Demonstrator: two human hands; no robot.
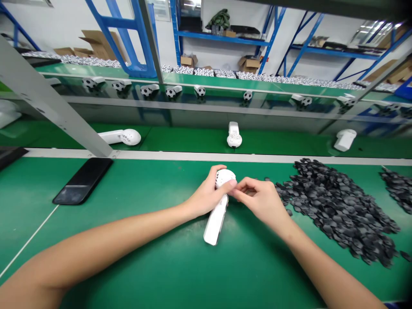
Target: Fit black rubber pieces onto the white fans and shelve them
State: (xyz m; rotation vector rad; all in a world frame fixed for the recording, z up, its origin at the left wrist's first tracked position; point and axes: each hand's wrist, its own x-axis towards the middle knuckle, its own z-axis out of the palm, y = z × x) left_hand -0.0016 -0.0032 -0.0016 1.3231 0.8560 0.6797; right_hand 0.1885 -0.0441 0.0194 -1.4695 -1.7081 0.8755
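A white handheld fan [216, 216] lies on the green table with its round head pointing away from me. My left hand [207, 195] is wrapped round the fan's head and neck. My right hand [259, 197] pinches its fingertips together against the side of the fan's head, right by my left thumb; whatever sits in the pinch is too small to make out. A large heap of small black flat pieces [337, 208] lies just right of my right hand.
A black phone [82, 180] lies at the left. Three more white fans [120, 137] [234, 134] [344, 139] rest on the conveyor belt [180, 143] beyond. A grey slanted post [48, 98] crosses the left. A second black heap [399, 189] is at far right.
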